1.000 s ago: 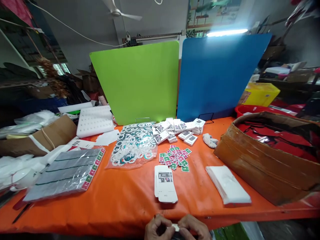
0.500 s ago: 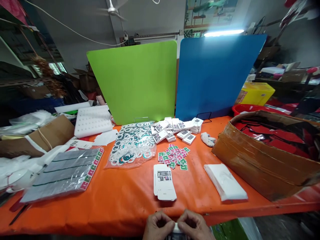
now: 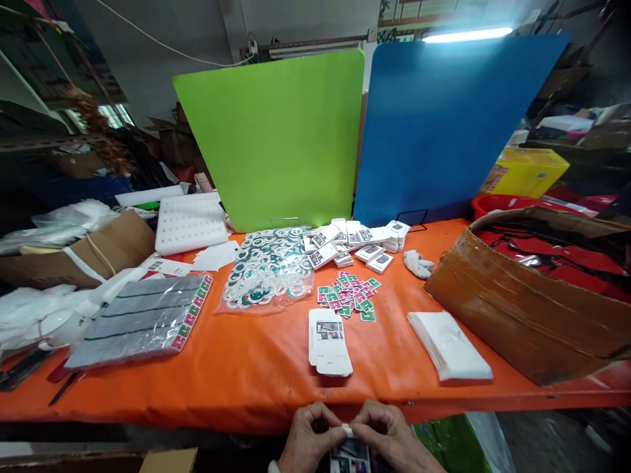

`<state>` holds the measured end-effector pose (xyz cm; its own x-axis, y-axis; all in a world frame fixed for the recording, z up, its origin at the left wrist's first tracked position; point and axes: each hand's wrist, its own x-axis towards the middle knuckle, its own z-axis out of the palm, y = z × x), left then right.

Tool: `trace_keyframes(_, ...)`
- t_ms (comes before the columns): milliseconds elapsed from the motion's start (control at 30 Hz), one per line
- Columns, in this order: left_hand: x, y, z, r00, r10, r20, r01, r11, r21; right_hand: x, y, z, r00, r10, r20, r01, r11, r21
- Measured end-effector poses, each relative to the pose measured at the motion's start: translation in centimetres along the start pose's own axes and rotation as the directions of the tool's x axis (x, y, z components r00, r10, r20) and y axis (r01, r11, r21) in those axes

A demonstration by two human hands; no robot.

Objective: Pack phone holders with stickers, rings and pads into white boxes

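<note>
Just off the table's front edge, my left hand (image 3: 311, 439) and my right hand (image 3: 389, 435) pinch the white top end of a small printed box (image 3: 350, 458). Its face carries dark pictures, and its lower part is cut off by the bottom of the view. Beyond my hands lies a stack of flat white printed cartons (image 3: 329, 343). Behind that is a loose pile of small pink and green stickers (image 3: 348, 295). Several white boxes (image 3: 352, 240) sit heaped farther back, next to a clear bag of ring-shaped pieces (image 3: 271, 266).
A sheaf of grey sheets in plastic (image 3: 140, 320) lies left on the orange table (image 3: 236, 387). At right are a white packet (image 3: 450, 346), a glove (image 3: 418, 264) and a large cardboard box (image 3: 522, 315) holding red items. Green (image 3: 276, 141) and blue (image 3: 448, 131) boards stand at the back.
The view has tipped downward, so the table things sit higher in the picture. More of the printed box shows between my hands, which keep their pinch at its top end.
</note>
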<state>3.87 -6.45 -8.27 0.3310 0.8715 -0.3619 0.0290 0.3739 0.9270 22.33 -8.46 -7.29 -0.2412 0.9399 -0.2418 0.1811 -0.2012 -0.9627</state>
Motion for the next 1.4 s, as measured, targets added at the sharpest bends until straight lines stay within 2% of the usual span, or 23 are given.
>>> trace_keyframes(100,0.1,-0.8,0.0,0.999,0.044,-0.021,-0.043,0.998,0.038,-0.6,0.3,-0.2,0.999,-0.021,0.042,0.022,1.000,-0.009)
trace_keyframes(167,0.1,-0.6,0.4,0.995,0.091,-0.037,-0.088,0.993,0.077,-0.5,0.4,-0.4,0.998,0.026,0.057,-0.028,0.999,0.040)
trace_keyframes(267,0.4,1.0,1.2,0.977,0.185,-0.104,-0.170,0.975,0.143,1.1,-0.8,-1.5,0.992,0.075,0.102,-0.081,0.995,0.057)
trace_keyframes(333,0.9,2.5,1.3,0.951,0.257,-0.172,-0.224,0.956,0.187,3.3,-2.8,-3.3,0.995,0.024,0.097,-0.028,0.999,0.032)
trace_keyframes(433,2.1,4.4,0.6,0.885,0.353,-0.303,-0.269,0.920,0.286,7.4,-7.4,-7.2,0.994,-0.103,-0.047,0.105,0.994,0.044)
trace_keyframes(467,2.6,4.7,0.2,0.857,0.394,-0.331,-0.280,0.897,0.342,8.8,-9.0,-8.5,0.970,-0.161,-0.182,0.177,0.981,0.078)
trace_keyframes(533,3.6,5.0,-0.5,0.803,0.486,-0.344,-0.298,0.828,0.474,11.3,-11.8,-10.6,0.865,-0.200,-0.460,0.313,0.932,0.182)
trace_keyframes(567,4.0,4.8,-0.8,0.787,0.521,-0.330,-0.300,0.791,0.534,12.2,-12.8,-11.1,0.818,-0.191,-0.543,0.341,0.921,0.190)
trace_keyframes(600,4.5,4.6,-1.0,0.783,0.538,-0.312,-0.290,0.759,0.583,13.0,-13.5,-11.2,0.791,-0.208,-0.575,0.351,0.924,0.149)
trace_keyframes(633,4.8,4.3,-1.1,0.788,0.539,-0.297,-0.269,0.736,0.621,13.5,-13.9,-11.0,0.798,-0.250,-0.548,0.325,0.945,0.043)
trace_keyframes(667,5.2,3.9,-1.1,0.801,0.527,-0.284,-0.241,0.719,0.652,13.9,-13.9,-10.5,0.832,-0.300,-0.466,0.278,0.953,-0.116)
trace_keyframes(700,5.4,3.5,-1.1,0.817,0.508,-0.272,-0.212,0.704,0.678,14.1,-13.7,-9.7,0.878,-0.331,-0.347,0.234,0.927,-0.292)
trace_keyframes(767,5.8,2.8,-0.8,0.844,0.470,-0.258,-0.158,0.678,0.718,14.4,-12.6,-7.8,0.948,-0.299,-0.114,0.187,0.807,-0.560)
trace_keyframes(800,5.9,2.6,-0.7,0.854,0.455,-0.252,-0.140,0.667,0.732,14.6,-11.9,-6.9,0.964,-0.264,-0.041,0.181,0.756,-0.630)
trace_keyframes(867,6.0,2.2,-0.5,0.869,0.436,-0.235,-0.124,0.651,0.749,14.9,-10.6,-5.2,0.978,-0.208,0.028,0.170,0.710,-0.683)
trace_keyframes(967,6.1,2.0,-0.5,0.880,0.429,-0.206,-0.136,0.641,0.755,15.5,-9.0,-3.3,0.990,-0.123,0.072,0.134,0.634,-0.761)
trace_keyframes(1100,6.2,1.9,-0.7,0.884,0.423,-0.196,-0.135,0.634,0.761,16.3,-8.4,-2.1,0.998,-0.044,0.051,0.067,0.561,-0.825)
trace_keyframes(1300,6.3,2.0,-0.7,0.861,0.473,-0.187,-0.155,0.594,0.789,16.8,-10.0,-2.0,0.999,-0.030,0.010,0.024,0.529,-0.849)
trace_keyframes(1400,6.7,1.8,-0.7,0.826,0.527,-0.198,-0.178,0.578,0.797,16.2,-11.1,-2.4,0.999,-0.055,0.000,0.030,0.547,-0.837)
